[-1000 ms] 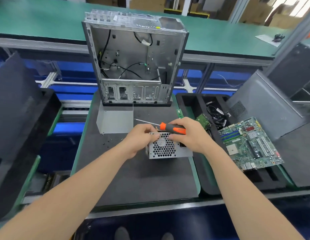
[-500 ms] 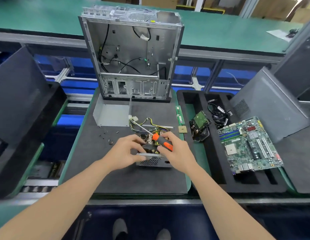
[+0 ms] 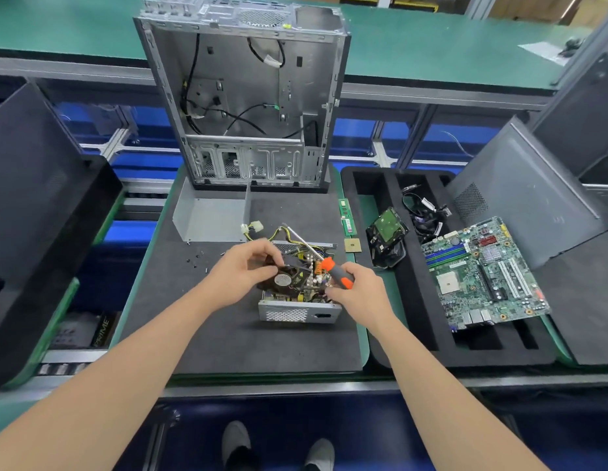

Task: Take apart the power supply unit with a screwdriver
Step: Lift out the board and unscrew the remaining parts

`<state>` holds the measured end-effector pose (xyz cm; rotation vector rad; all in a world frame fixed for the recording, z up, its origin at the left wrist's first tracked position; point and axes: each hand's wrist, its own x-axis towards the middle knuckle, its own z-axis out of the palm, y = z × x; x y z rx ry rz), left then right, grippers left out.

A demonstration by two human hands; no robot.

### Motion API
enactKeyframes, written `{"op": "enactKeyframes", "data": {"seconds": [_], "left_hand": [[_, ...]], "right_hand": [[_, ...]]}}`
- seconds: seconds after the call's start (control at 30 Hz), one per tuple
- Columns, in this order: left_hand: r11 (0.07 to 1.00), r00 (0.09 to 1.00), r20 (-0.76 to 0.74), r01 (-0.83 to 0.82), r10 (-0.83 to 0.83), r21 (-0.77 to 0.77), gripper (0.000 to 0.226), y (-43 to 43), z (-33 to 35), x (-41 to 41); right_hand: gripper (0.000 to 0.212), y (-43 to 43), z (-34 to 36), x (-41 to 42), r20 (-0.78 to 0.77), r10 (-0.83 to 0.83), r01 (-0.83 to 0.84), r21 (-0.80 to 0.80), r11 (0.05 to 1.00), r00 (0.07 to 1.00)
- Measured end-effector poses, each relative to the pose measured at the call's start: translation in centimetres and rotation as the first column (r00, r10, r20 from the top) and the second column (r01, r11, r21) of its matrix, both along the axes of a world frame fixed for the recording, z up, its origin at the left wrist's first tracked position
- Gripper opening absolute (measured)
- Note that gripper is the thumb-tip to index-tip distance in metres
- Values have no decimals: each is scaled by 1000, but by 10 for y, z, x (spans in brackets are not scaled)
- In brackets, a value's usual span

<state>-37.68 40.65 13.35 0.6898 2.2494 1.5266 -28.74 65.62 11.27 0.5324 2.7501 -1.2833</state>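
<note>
On the dark mat [image 3: 262, 341], near centre, I see the opened power supply unit [image 3: 285, 314] | left hand [image 3: 238, 273] pinches its black fan [image 3: 284, 279] | right hand [image 3: 362, 295] grips the orange-handled screwdriver [image 3: 335, 271], shaft pointing far-left.

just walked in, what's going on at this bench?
A person is stripping a power supply unit on the dark mat. Its cover is off and the circuit board shows. The left hand grips the black fan at the open top; the right hand holds the screwdriver, shaft pointing away, not on a screw. A stripped PC case stands behind; a motherboard lies on the foam tray.
</note>
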Motion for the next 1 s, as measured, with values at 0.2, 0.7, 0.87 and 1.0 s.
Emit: {"op": "enactKeyframes", "data": {"seconds": [0.2, 0.7, 0.87, 1.0], "left_hand": [[984, 990, 123, -85, 66, 159, 34, 21, 7, -3], [930, 929, 50, -368, 368, -5, 14, 66, -10, 0], [923, 925, -174, -362, 339, -126, 13, 64, -14, -1], [921, 936, -188, -334, 298, -203, 21, 62, -23, 1]], "right_hand": [[28, 11, 0, -2, 45, 74, -78, 105, 991, 996], [31, 12, -20, -8, 135, -1, -14, 105, 994, 991], [26, 12, -23, -13, 146, 32, -49, 114, 992, 989], [29, 12, -22, -19, 222, 31, -33, 7, 999, 975]]}}
